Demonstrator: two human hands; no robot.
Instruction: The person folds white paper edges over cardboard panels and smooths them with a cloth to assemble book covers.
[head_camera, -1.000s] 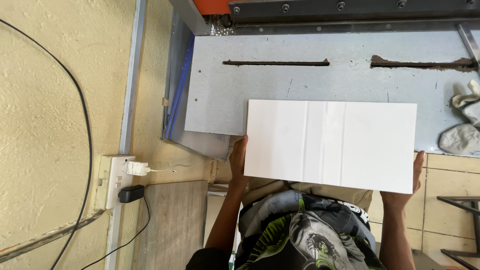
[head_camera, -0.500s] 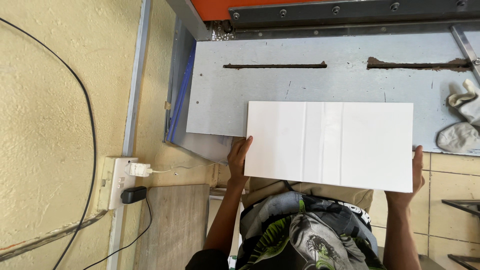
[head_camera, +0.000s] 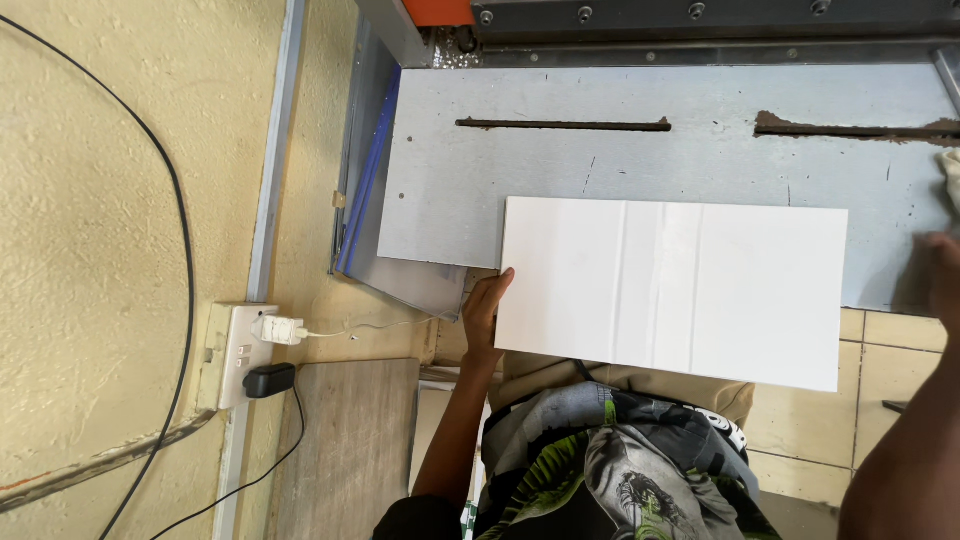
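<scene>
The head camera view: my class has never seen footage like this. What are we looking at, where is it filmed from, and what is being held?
The camera sits on a person's head and looks down at their own hands. The left hand has a grip on the left edge of a white board, which lies partly on a grey metal table with two long slots. The right hand is blurred at the picture's right side, off the board. At the left, a wall socket has plugs and cables in it.

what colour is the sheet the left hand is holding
Plain white, with faint vertical creases; the sheet, gripped by the left hand, shows in the head view.
</scene>
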